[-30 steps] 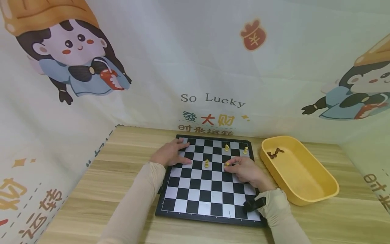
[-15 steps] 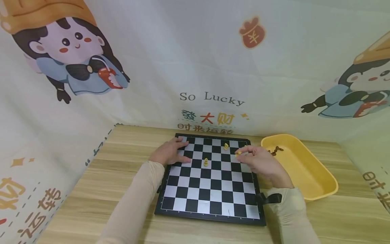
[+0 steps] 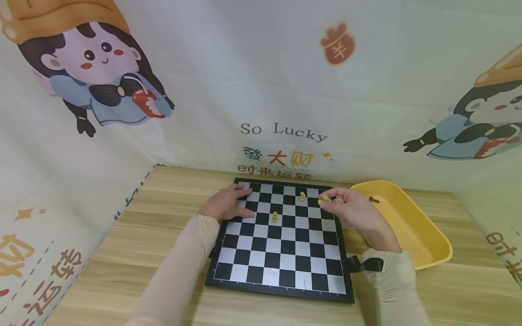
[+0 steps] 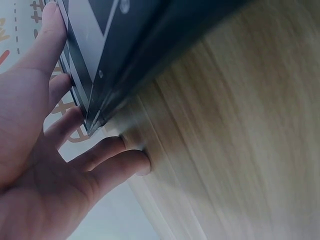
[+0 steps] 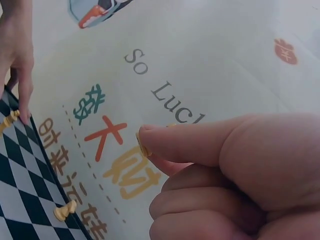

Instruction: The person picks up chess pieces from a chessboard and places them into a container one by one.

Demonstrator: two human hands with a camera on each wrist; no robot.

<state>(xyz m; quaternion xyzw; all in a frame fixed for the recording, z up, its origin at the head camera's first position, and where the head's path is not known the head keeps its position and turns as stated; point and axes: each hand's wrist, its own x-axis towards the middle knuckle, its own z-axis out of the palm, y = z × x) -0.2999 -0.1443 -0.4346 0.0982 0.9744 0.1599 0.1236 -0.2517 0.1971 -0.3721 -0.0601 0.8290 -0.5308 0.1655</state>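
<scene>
A black and white chessboard [image 3: 281, 246] lies on the wooden table. My left hand [image 3: 226, 202] rests on its left edge with the fingers spread; in the left wrist view the thumb lies over the board's rim. Over the board's far right corner, my right hand [image 3: 360, 213] pinches a small yellow chess piece [image 5: 142, 143] between thumb and index finger. Yellow shows in two spots at those fingertips, and I cannot tell whether a second piece is there. A yellow knight [image 3: 302, 196] and another yellow chess piece [image 3: 275, 217] stand on the board.
Right of the board stands a yellow plastic tub [image 3: 424, 235], partly hidden by my right hand. Some small brown pieces [image 3: 374, 199] lie inside it. A printed cloth [image 3: 281, 90] hangs along the table's back edge.
My right hand has moved right and away from me, from mid-board to the far right corner, carrying the yellow chess piece. The left hand has stayed in place.
</scene>
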